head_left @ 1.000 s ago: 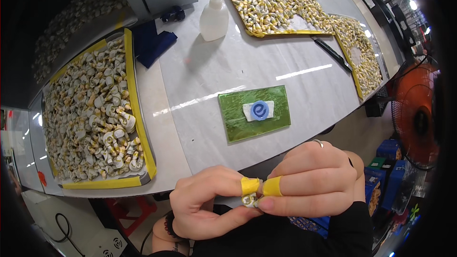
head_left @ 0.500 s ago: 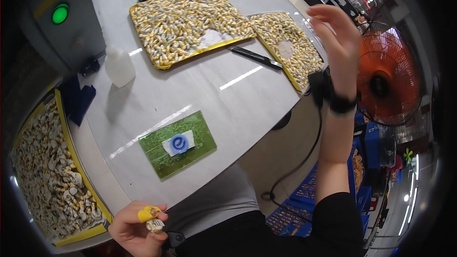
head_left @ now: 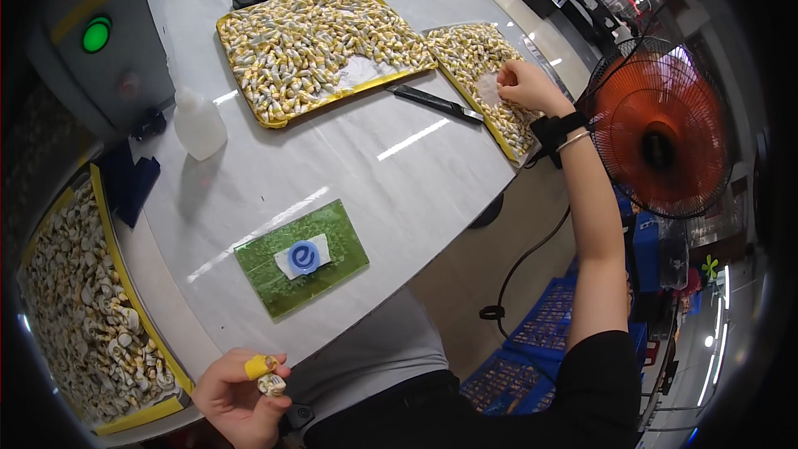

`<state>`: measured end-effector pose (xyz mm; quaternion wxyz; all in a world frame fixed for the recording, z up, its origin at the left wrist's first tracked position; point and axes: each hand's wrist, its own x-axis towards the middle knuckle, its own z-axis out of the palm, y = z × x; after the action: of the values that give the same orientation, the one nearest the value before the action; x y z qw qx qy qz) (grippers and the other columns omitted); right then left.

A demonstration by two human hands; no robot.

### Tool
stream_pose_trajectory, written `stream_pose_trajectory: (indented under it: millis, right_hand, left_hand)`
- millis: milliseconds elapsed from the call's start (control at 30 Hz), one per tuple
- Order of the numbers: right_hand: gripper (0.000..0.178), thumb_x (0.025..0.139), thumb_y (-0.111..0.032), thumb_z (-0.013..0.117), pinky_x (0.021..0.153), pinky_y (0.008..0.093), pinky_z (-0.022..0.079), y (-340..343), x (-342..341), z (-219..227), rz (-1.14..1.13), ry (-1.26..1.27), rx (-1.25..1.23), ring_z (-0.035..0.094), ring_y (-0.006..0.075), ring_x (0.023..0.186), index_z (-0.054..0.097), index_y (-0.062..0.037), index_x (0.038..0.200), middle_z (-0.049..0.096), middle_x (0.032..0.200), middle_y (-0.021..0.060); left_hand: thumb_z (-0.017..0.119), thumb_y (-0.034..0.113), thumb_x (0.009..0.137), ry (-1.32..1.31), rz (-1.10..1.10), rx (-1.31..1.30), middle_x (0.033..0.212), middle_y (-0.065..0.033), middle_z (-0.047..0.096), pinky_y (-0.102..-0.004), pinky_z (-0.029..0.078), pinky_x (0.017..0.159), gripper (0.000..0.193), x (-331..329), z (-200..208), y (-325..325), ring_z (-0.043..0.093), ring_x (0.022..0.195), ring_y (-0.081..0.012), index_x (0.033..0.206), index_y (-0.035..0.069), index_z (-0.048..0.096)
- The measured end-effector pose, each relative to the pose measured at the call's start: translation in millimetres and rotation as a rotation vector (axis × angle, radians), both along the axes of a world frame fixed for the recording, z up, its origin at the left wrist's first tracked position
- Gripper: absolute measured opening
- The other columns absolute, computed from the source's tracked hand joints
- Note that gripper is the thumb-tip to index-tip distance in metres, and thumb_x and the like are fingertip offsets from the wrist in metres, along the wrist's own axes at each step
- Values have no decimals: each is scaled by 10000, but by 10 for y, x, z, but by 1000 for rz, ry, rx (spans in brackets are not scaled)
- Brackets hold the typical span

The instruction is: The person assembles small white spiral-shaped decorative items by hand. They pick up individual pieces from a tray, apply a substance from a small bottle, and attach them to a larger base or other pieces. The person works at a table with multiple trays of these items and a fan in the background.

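Note:
At the lower left, my left hand [head_left: 241, 399] pinches a small white-and-yellow piece [head_left: 271, 384] between thumb and fingers. One of its fingers wears a yellow wrap [head_left: 260, 367]. Over on the right, my right hand [head_left: 532, 88] reaches down to the smaller tray of small pieces [head_left: 509, 148], beside a pale bare patch in it. Its fingers are drawn together; whatever they may hold is hidden. A green block [head_left: 332, 289] lies near the table's front edge, with a white pad [head_left: 284, 264] and a round blue piece [head_left: 304, 258] on top.
A larger yellow-edged tray [head_left: 332, 101] full of similar pieces lies at the back, near a black knife-like tool [head_left: 436, 104]. A white bottle [head_left: 199, 126] stands left. Another filled tray [head_left: 125, 283] flanks the table. An orange fan [head_left: 657, 129] stands right, above blue crates [head_left: 540, 324].
My right hand has come down from its raised position beside the fan to the right-hand tray, and its fingers have closed. The left hand keeps its pinch on the small piece.

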<state>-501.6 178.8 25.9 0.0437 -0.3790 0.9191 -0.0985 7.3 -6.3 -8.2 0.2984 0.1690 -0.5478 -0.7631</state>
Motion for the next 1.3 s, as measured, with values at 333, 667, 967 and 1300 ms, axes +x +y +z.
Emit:
stream_pose_trajectory:
  millis: [333, 667, 967, 1300]
  right_hand:
    - [99, 798, 40, 589, 674, 188, 455, -585, 1162, 450, 355, -427, -540, 575, 65, 750, 634, 15, 882, 624, 799, 27]
    - [168, 692, -5, 631, 591, 351, 482, -1093, 2553, 226, 1033, -185, -331, 580, 266, 681, 591, -3, 856, 566, 725, 97]
    - [106, 680, -21, 626, 637, 350, 468, -1285, 2540, 131, 1076, -170, -263, 552, 262, 709, 552, -22, 756, 546, 709, 87]
    - [109, 705, 23, 662, 552, 306, 480, -1161, 2760, 216, 827, -361, -459, 585, 223, 629, 627, -21, 798, 595, 708, 76]
  left_hand:
    - [790, 77, 676, -61, 93, 53, 814, -157, 654, -307, 495, 737, 275, -110, -14, 6, 629, 752, -191, 851, -54, 624]
    - [789, 23, 655, 1, 66, 88, 832, -157, 666, -282, 501, 737, 277, -64, -10, -19, 638, 769, -178, 868, -65, 635]
    - [805, 48, 663, 24, 71, 115, 837, -152, 665, -315, 508, 778, 331, -46, -8, -26, 644, 789, -184, 898, -45, 591]
    - [802, 78, 674, 145, 226, 53, 882, -198, 656, -355, 531, 775, 327, -80, -48, 71, 646, 789, -202, 855, -26, 551]
